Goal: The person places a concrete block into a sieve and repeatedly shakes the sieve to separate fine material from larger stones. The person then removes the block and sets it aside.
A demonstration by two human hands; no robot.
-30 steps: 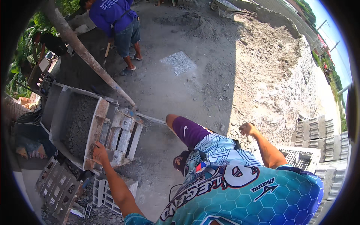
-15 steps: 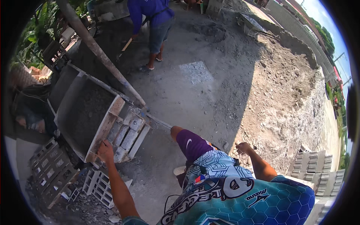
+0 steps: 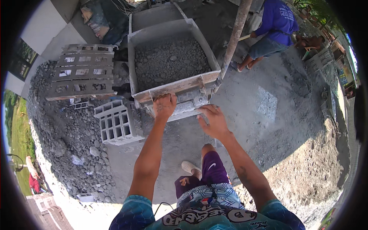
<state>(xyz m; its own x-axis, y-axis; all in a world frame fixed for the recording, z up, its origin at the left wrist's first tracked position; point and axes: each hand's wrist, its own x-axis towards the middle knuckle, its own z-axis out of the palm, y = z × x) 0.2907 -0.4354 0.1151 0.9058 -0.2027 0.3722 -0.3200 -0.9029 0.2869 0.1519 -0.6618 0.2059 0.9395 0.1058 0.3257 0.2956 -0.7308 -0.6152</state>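
Observation:
Straight ahead of me stands a metal hopper (image 3: 132,57) with grey gravelly mix (image 3: 172,57) inside. My left hand (image 3: 165,106) is closed over the low front metal frame (image 3: 191,103) of this hopper, its fingertips partly hidden. Close to the right end of the same frame is my right hand (image 3: 215,120), its thumb spread from the fingers. Those fingers reach the frame's edge, though I cannot tell how firmly they touch it. A long rusty pole (image 3: 235,36) slants down beside the hopper's right corner.
Left of the hopper are a stack of grey hollow blocks (image 3: 119,122), a slatted grey pallet (image 3: 82,71) and a gravel heap (image 3: 69,142). A co-worker in a blue shirt (image 3: 281,23) bends over a tool handle at the back right. Sunlit rubble (image 3: 310,161) lies right.
My view has turned left, so the hopper now sits in front of me. My right hand has come from my right side to the hopper's front; my left stays on it.

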